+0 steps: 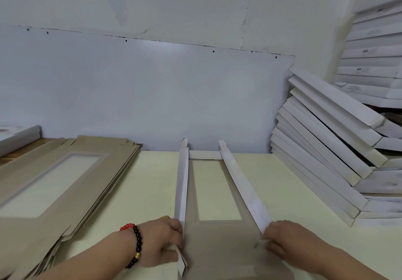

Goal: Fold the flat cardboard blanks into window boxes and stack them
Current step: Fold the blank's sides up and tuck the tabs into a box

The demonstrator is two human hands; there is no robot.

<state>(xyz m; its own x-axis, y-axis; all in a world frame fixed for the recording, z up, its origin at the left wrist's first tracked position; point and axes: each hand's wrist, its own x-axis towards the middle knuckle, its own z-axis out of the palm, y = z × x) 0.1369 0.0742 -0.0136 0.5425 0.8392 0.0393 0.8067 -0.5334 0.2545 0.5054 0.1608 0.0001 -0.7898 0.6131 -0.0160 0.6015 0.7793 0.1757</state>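
Grey-brown cardboard window blank (217, 242) flat on cream tabletop (141, 181), centre. Left hand (165, 240) and right hand (280, 242), fingers curled, pinch its white side flaps upright, likely forming walls.

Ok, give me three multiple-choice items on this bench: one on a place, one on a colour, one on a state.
1. Where does the pile of flat blanks lie?
A. left of the box being folded
B. right of it
C. on the finished stack

2. What colour is the upturned face of those blanks?
A. brown
B. blue
C. black

3. How do the long side flaps of the box being folded stand?
A. flat
B. raised
C. torn off

Answers: 1 A, it lies by the left hand. 2 A, plain brown card. 3 B, both hands, the right hand too, hold them up.
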